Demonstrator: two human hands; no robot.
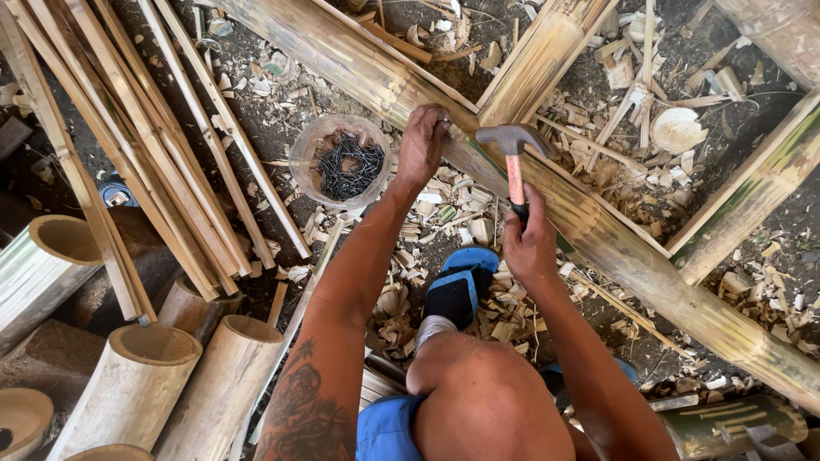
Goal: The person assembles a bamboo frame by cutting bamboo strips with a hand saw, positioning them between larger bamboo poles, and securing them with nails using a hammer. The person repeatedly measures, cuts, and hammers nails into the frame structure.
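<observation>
**Hammer raised over a long bamboo pole**

Nearest to the camera is the person's bent knee (487, 393), bare, with blue shorts under it. Beyond the knee, a foot in a blue sandal (457, 286) stands on wood chips, just before the long bamboo pole (598, 226).

This pole is the main landmark. Its long axis runs diagonally, from the upper left down to the lower right edge of the view. The left hand (424, 141) rests on the upper edge of the pole, with the fingers curled and pinched together at the edge; what they pinch is too small to tell. The right hand (530, 243) is clenched around the handle of a hammer (512, 154). The handle is reddish with a dark grip and points away from the person, almost upright in the view, crossing the pole. The dark metal head lies over the pole, just right of the left hand, with its long axis across the handle.

Left of the pole, near the left hand, a round clear plastic tub (340, 162) stands on the ground; it holds a heap of dark nails. I see no label on it. Farther left of the pole, a bundle of thin bamboo slats (145, 162) lies slanted. Below the slats, several short bamboo tubes (137, 376) lie with their open ends toward the camera. On the far side of the pole, other bamboo pieces (547, 51) meet it at an angle.
</observation>
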